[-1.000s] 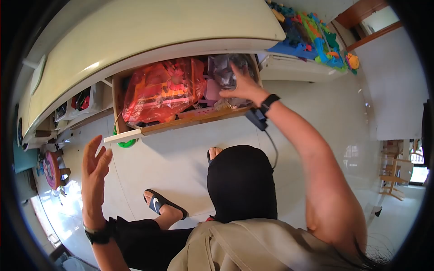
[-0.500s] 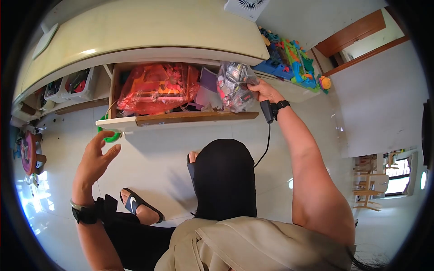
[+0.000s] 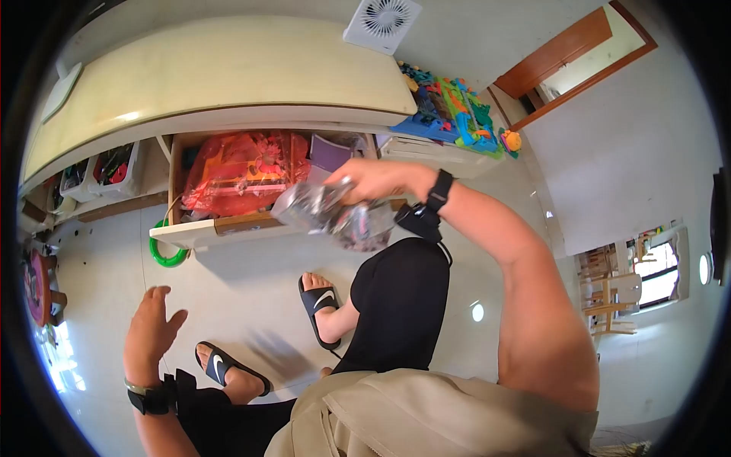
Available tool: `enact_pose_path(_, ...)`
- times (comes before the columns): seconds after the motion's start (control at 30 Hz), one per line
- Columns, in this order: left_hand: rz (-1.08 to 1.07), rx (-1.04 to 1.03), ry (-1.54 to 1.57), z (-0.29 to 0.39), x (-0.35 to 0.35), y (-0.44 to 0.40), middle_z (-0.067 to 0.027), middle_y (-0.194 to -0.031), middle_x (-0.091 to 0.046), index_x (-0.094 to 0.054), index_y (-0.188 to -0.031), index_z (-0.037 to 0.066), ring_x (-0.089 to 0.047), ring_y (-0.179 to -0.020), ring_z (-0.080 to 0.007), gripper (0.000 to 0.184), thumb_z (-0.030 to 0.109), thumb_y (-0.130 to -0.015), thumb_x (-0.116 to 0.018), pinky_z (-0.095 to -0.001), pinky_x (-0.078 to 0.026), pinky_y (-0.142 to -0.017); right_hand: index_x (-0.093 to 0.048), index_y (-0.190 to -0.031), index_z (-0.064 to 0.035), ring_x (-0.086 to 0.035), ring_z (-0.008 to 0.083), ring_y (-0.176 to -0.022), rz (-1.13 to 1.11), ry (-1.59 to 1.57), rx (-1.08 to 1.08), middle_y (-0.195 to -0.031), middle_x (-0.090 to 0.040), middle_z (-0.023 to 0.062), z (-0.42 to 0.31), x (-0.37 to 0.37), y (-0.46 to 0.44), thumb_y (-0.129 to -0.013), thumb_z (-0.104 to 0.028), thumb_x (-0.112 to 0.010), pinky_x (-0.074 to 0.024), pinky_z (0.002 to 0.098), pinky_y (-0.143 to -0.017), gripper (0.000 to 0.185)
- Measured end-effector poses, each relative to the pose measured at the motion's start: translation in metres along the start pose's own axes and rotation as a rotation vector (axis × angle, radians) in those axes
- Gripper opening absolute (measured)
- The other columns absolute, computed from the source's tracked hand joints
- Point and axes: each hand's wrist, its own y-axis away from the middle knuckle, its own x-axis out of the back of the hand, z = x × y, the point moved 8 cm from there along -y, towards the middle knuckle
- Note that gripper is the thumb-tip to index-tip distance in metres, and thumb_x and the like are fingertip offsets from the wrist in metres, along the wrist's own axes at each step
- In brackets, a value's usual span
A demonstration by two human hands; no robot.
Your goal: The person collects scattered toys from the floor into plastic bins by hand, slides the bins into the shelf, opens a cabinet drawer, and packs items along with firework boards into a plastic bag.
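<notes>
My right hand [image 3: 375, 180] grips a clear plastic bag [image 3: 335, 217] by its top; the bag is smeared by motion, and its dark, grey and reddish contents cannot be made out. It hangs in front of the pulled-out drawer [image 3: 194, 234], covering part of the front edge. Inside the drawer lie a red plastic bag [image 3: 244, 171] on the left and a purple piece [image 3: 329, 154] on the right. My left hand [image 3: 152, 335] is over the floor at the lower left, fingers apart and holding nothing. A green ring [image 3: 168, 254] lies on the floor beyond it.
Above the drawer runs a long cream top [image 3: 228, 72] with a white fan [image 3: 383, 23] at its right end. Colourful toys [image 3: 464, 114] fill a blue tray at the right. White bins [image 3: 118, 171] stand on the left shelf. A low round stool [image 3: 42, 288] is at far left.
My right hand has lifted the clear bag out over the drawer's front, moving left and toward me. My left hand has come slightly lower. My right knee has shifted and the view has turned.
</notes>
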Motion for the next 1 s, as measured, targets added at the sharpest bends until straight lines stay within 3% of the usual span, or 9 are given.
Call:
enact_pose_path(0.1,-0.076,0.065,-0.072,-0.005,-0.012,0.006,-0.0184,-0.123,-0.056,-0.053,-0.120,0.002,-0.056,-0.111,-0.0351,0.049,0.022,-0.079,-0.071,-0.0412,-0.047,-0.092,-0.066,-0.104,-0.0022,-0.061,0.0157,-0.076,-0.001,0.041,0.081,-0.084,-0.069,0.0087,-0.016,-0.041,-0.028,-0.075,-0.005,-0.064,-0.0482,0.0324,-0.067,0.029)
enact_pose_path(0.3,-0.157,0.056,-0.123,0.010,-0.022,0.011,-0.0184,-0.117,-0.061,-0.053,-0.123,0.003,-0.059,-0.106,-0.0355,0.051,0.028,-0.081,-0.069,-0.0436,-0.049,-0.089,-0.048,-0.130,0.0003,-0.056,0.0431,-0.100,0.202,0.439,-0.022,-0.108,-0.055,0.0255,0.034,-0.157,-0.102,-0.075,0.002,-0.060,-0.0472,0.0455,-0.085,0.057)
enact_pose_path(0.43,-0.156,0.046,-0.106,0.012,-0.024,0.008,-0.0175,-0.117,-0.061,-0.053,-0.124,0.005,-0.059,-0.107,-0.0347,0.050,0.029,-0.083,-0.068,-0.0455,-0.048,-0.089,-0.040,-0.137,-0.0019,-0.054,0.0420,-0.105,-0.014,0.422,-0.170,-0.122,-0.046,0.0274,0.072,-0.207,-0.143,-0.076,-0.007,-0.064,-0.0466,0.0426,-0.087,0.065)
enact_pose_path(0.57,-0.114,0.057,-0.084,0.005,-0.022,0.016,-0.0156,-0.116,-0.061,-0.053,-0.124,0.007,-0.060,-0.106,-0.0349,0.048,0.028,-0.083,-0.067,-0.0525,-0.047,-0.088,-0.068,-0.081,-0.0042,-0.066,0.0341,-0.077,0.260,0.282,0.026,-0.079,-0.067,0.0175,0.006,-0.146,-0.141,-0.079,-0.020,-0.061,-0.0516,0.0424,-0.068,0.018)
enact_pose_path(0.63,-0.112,0.063,-0.101,0.006,-0.016,0.020,-0.0180,-0.115,-0.062,-0.053,-0.121,0.003,-0.059,-0.106,-0.0346,0.047,0.028,-0.084,-0.067,-0.0420,-0.048,-0.089,-0.065,-0.076,-0.0040,-0.064,0.0359,-0.069,0.811,0.115,0.215,-0.075,-0.065,0.0183,-0.006,-0.076,-0.126,-0.082,-0.021,-0.058,-0.0498,0.0439,-0.062,0.019)
enact_pose_path(0.7,-0.129,0.077,-0.107,0.002,-0.017,0.020,-0.0176,-0.115,-0.062,-0.053,-0.121,0.004,-0.059,-0.106,-0.0344,0.046,0.028,-0.084,-0.066,-0.0422,-0.048,-0.088,-0.058,-0.102,-0.0041,-0.059,0.0359,-0.092,1.221,0.127,0.230,-0.096,-0.062,0.0200,0.017,-0.020,-0.115,-0.080,-0.021,-0.065,-0.0474,0.0439,-0.077,0.028)
enact_pose_path(0.77,-0.143,0.085,-0.120,-0.001,-0.019,0.021,-0.0172,-0.115,-0.062,-0.053,-0.121,0.004,-0.058,-0.106,-0.0342,0.046,0.028,-0.084,-0.066,-0.0424,-0.048,-0.088,-0.053,-0.117,-0.0015,-0.059,0.0309,-0.093,1.376,0.290,-0.220,-0.107,-0.059,0.0166,0.041,0.008,-0.102,-0.074,-0.017,-0.077,-0.0493,0.0388,-0.083,0.052)
enact_pose_path(0.9,-0.161,0.102,-0.127,-0.004,-0.022,0.020,-0.0168,-0.115,-0.061,-0.053,-0.122,0.004,-0.059,-0.106,-0.0335,0.046,0.028,-0.085,-0.066,-0.0424,-0.048,-0.088,-0.056,-0.116,-0.0032,-0.064,0.0269,-0.094,0.721,-1.321,-0.106,-0.109,-0.065,0.0111,0.134,-0.008,-0.174,-0.084,-0.018,-0.069,-0.0542,0.0399,-0.081,0.037)
enact_pose_path(1.0,-0.154,0.092,-0.121,-0.008,-0.024,0.022,-0.0166,-0.114,-0.062,-0.053,-0.122,0.004,-0.059,-0.105,-0.0335,0.046,0.028,-0.085,-0.066,-0.0425,-0.048,-0.088,-0.058,-0.096,-0.0048,-0.061,0.0188,-0.069,0.603,-1.418,-0.140,-0.082,-0.063,0.0047,0.123,0.004,-0.196,-0.088,-0.014,-0.060,-0.0555,0.0341,-0.065,0.013)
